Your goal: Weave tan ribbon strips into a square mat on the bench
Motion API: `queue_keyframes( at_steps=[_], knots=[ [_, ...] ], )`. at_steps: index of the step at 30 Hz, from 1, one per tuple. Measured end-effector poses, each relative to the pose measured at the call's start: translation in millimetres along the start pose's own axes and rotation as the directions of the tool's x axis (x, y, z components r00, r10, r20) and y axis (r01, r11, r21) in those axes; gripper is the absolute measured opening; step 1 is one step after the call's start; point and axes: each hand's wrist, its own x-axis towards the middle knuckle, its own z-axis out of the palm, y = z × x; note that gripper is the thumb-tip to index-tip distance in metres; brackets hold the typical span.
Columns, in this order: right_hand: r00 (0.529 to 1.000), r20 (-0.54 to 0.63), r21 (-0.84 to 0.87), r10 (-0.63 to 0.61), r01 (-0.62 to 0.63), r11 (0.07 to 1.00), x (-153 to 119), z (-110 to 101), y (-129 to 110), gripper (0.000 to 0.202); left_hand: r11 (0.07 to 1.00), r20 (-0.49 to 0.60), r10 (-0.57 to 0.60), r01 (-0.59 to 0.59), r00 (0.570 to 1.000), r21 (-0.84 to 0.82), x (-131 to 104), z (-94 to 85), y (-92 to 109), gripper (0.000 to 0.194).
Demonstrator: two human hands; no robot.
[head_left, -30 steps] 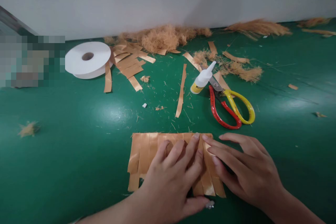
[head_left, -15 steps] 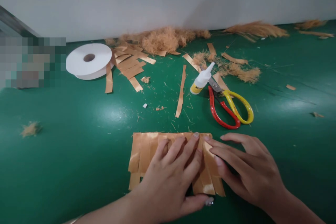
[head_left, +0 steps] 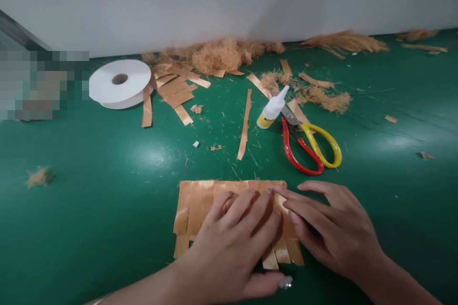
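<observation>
Ribbon strips [head_left: 195,205] lie beneath left hand [head_left: 234,238], right hand [head_left: 336,224] seemingly touching too

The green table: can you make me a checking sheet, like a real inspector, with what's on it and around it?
Surface: smooth green table, shiny, with light patches.
Work things: shiny tan ribbon strips laid side by side; white plastic bottle with yellow label near metal scissors with red and yellow handles; white round reel.
Clutter: fluffy tan fibre heap, loose tan strip, small white scrap, scattered bits.
Hands: left hand lies across the ribbon strips; right hand touches their right side.
Cables: nothing seen.
Surroundings: pale grey wall behind; pixelated patch at picture left.
</observation>
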Motion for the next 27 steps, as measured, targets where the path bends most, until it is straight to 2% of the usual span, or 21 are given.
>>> queue_keyframes(
  at_steps=[13, 17, 27],
  knots=[
    [1.0, -0.009, -0.009, -0.019, 0.019, 1.0, -0.6, -1.1, -0.6, 0.018, 1.0, -0.056, 0.007, -0.006, 0.998, 0.006, -4.9, 3.8, 1.5, 0.065],
    [1.0, 0.019, -0.029, -0.02, 0.021, 0.999, 2.8, -0.6, -2.0, 0.021, 1.0, -0.041, 0.009, -0.008, 0.999, 0.014, -5.3, 4.1, 1.4, 0.065],
    [0.998, -0.026, -0.08, -0.053, 0.051, 0.995, 5.3, 2.7, -3.2, 0.018, 1.0, -0.025, 0.011, -0.011, 1.0, 0.01, -5.1, 3.9, 2.3, 0.061]
  ],
)
